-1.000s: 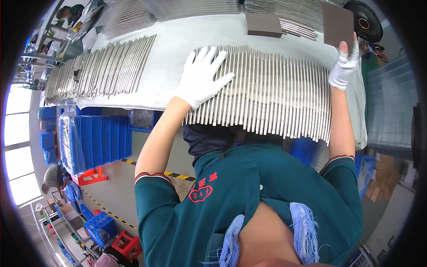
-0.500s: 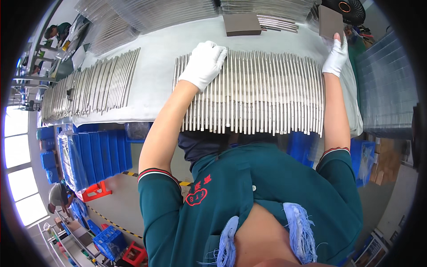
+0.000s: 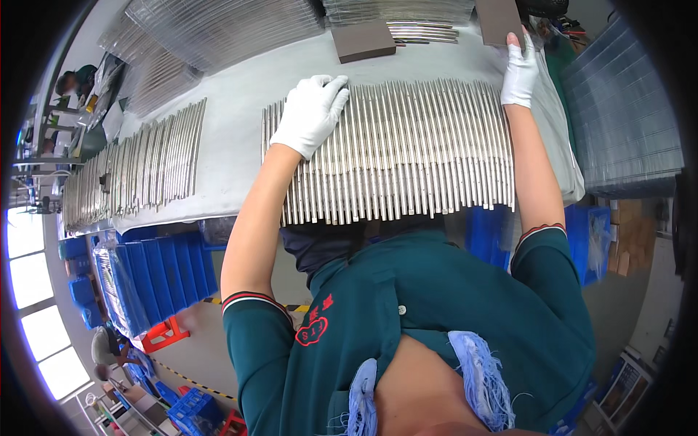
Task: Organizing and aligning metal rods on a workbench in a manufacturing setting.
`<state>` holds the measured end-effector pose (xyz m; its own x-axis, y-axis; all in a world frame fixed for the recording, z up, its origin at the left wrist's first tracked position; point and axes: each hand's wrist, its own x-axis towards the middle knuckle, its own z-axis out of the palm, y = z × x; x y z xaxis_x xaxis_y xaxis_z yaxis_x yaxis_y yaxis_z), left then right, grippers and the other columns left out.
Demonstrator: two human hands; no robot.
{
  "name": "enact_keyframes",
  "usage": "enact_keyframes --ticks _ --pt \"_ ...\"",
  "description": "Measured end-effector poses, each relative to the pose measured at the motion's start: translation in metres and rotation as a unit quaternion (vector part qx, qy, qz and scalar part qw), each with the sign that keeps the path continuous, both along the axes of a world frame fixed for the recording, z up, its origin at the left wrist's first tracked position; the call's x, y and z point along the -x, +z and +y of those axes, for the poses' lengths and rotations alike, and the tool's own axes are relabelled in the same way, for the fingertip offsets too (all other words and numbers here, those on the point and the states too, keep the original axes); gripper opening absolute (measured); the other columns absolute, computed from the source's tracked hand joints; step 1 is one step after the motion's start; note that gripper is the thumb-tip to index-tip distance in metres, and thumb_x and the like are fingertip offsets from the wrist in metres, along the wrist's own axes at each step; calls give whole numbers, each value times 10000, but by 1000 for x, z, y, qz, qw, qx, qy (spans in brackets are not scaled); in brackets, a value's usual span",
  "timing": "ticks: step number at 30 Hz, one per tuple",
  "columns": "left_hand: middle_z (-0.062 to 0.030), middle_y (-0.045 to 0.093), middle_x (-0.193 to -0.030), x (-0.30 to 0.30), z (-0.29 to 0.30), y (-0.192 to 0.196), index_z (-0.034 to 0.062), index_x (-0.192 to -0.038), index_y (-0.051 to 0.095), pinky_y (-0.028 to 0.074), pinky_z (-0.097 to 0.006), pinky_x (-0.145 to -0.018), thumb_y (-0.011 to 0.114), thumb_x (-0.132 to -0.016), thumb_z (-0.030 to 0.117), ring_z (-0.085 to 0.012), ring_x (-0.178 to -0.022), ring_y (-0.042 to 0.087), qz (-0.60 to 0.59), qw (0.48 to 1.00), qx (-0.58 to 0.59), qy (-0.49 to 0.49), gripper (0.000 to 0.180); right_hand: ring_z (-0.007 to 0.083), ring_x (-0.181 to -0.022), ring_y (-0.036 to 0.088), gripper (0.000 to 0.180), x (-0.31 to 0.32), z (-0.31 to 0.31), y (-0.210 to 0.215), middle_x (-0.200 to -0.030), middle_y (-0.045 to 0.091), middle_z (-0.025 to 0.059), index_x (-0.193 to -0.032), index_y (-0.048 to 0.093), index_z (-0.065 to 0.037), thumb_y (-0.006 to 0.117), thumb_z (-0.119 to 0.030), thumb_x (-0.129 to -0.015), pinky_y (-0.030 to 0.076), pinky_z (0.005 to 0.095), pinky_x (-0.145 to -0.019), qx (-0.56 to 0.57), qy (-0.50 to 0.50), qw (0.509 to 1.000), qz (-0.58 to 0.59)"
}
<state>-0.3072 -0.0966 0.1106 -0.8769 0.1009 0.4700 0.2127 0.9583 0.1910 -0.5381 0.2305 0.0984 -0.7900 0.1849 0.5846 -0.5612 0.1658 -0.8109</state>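
A row of metal rods (image 3: 407,138) on the white table cover (image 3: 233,138) is touched near its far left corner by the curled left hand (image 3: 310,112); whether any is gripped cannot be told. Beyond the row's far right corner, a brown block (image 3: 497,20) is clamped in the right hand (image 3: 519,74). A red emblem (image 3: 313,331) and red lettering (image 3: 315,314) are seen on the green shirt (image 3: 443,298).

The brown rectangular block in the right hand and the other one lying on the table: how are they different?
The held brown rectangular block is gripped by the white-gloved right hand; the resting brown rectangular block lies on the white-covered table, untouched. The held block is cut off by the picture's top edge; the resting block shows whole. Both are brown and flat-faced.
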Motion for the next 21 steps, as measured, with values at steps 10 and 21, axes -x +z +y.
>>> enact_keyframes --ticks 10,21 --pt "-126 682 -1024 -1 -3 2 120 -1121 707 529 -435 -797 578 -968 287 -322 -932 642 -22 1000 11 -6 260 160 -1175 579 542 2 -1 -4 -1298 637 93 -1365 569 -13 680 -349 -955 412 269 -1028 1 16 1000 5" --pt "-184 623 -1264 -51 -53 3 41 -1299 597 420 -510 -1053 597 -972 361 -357 -1168 588 0 996 -77 50 456 30 -856 569 478 11 26 1 -1025 683 12 -1389 596 -191 702 -307 -938 454 193 -807 -263 110 952 -109"
